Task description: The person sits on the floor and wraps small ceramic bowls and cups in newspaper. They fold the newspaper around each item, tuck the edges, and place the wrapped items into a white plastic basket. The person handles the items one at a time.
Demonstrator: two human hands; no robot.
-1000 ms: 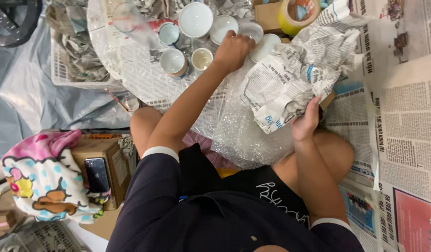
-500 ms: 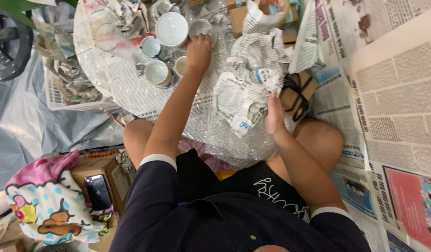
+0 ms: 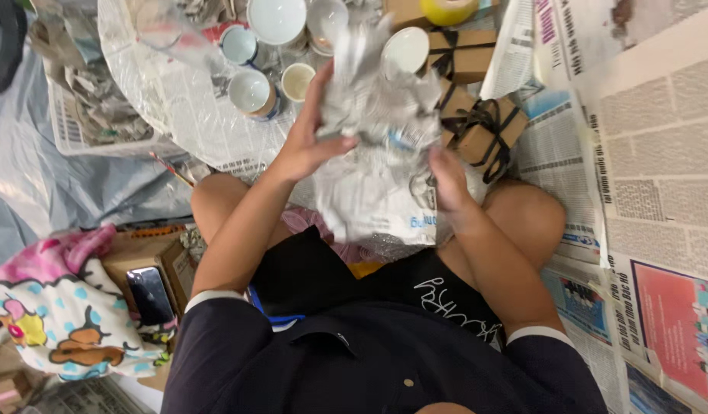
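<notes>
I sit cross-legged on the floor. My left hand (image 3: 308, 142) grips the left side of a crumpled newspaper bundle (image 3: 373, 146) held above my lap. My right hand (image 3: 446, 180) holds the bundle's right lower edge. Whatever is wrapped inside the paper is hidden. Just beyond the bundle stand several small ceramic cups (image 3: 250, 92) and white bowls (image 3: 277, 19) on a sheet of bubble wrap (image 3: 177, 100).
Brown cardboard boxes tied with black ribbon (image 3: 484, 126) lie to the right of the bundle. Newspaper sheets (image 3: 661, 153) cover the floor on the right. A phone (image 3: 149, 295) rests on a box at my left, beside a patterned cloth (image 3: 55, 322). A yellow tape roll (image 3: 446, 9) sits at the top.
My left hand left the cups and closed on the newspaper bundle. Both hands have drawn the bundle in from the right to above my lap. The view has shifted.
</notes>
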